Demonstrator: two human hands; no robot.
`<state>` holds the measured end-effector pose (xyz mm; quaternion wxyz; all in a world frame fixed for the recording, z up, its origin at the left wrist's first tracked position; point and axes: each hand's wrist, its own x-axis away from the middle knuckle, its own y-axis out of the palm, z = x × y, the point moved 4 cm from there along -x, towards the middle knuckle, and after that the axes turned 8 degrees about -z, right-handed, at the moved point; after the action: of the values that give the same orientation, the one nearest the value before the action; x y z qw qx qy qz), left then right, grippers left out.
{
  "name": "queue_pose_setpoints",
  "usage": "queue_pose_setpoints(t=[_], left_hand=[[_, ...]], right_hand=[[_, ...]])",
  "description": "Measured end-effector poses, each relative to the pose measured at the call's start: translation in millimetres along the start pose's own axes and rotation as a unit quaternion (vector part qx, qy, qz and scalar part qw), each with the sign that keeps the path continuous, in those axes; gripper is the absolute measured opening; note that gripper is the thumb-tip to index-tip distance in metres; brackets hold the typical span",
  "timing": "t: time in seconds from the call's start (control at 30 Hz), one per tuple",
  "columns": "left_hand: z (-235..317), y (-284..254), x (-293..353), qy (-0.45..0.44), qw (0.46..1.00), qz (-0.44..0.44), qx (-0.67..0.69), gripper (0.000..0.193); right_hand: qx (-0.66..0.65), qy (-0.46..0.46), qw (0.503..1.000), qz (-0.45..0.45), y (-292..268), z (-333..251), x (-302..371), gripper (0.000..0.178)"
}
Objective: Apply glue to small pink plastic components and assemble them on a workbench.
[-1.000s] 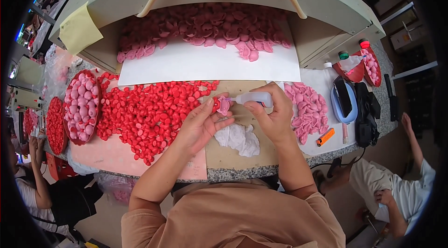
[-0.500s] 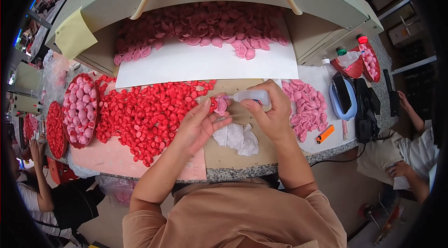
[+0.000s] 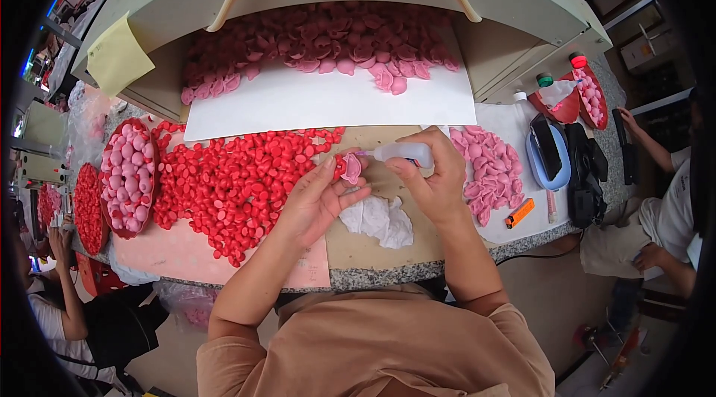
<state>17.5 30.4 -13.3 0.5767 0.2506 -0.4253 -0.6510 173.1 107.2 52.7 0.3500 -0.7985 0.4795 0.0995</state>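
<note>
Between the thumb and fingers of my left hand (image 3: 319,197) is a small pink hollow plastic piece (image 3: 350,167) with a red part on its left side. My right hand (image 3: 435,184) is closed around a translucent squeeze bottle (image 3: 403,153). The bottle lies nearly level, and its thin nozzle points left to the rim of the pink piece; I cannot tell whether they touch. A spread of small red plastic pieces (image 3: 239,188) lies left of my left hand. Right of my right hand is a pile of pink hollow pieces (image 3: 492,172). Crumpled white tissue (image 3: 378,223) lies between my wrists.
A grey hood (image 3: 514,61) stands over heaped pink pieces (image 3: 335,42) at the back. On the left is a red tray (image 3: 154,199) of pink and white balls. An orange lighter (image 3: 520,213) and a blue container (image 3: 561,177) lie right. Other people sit at both sides.
My hands stay almost in place; the bottle's nozzle has shifted very slightly. At the right, the other person has leaned in and raised a hand toward the table's edge.
</note>
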Motion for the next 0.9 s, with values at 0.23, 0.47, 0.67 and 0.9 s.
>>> queue_pose_setpoints(t=[0.23, 0.47, 0.67, 0.9], left_hand=[[-0.1, -0.4, -0.7, -0.001, 1.0, 0.003, -0.003, 0.043], [0.6, -1.3, -0.9, 0.003, 1.0, 0.005, -0.011, 0.043], [1.7, 0.3, 0.0, 0.005, 1.0, 0.011, -0.015, 0.043], [1.6, -0.5, -0.3, 0.008, 0.999, 0.015, -0.031, 0.042]], right_hand=[[0.01, -0.002, 1.0, -0.002, 0.1, -1.2, -0.9, 0.027], [0.005, 0.004, 1.0, 0.007, 0.1, -0.5, 0.6, 0.027], [0.014, -0.001, 1.0, -0.006, 0.4, -1.5, 0.4, 0.027], [0.014, -0.004, 1.0, -0.006, 0.3, -1.5, 0.9, 0.027]])
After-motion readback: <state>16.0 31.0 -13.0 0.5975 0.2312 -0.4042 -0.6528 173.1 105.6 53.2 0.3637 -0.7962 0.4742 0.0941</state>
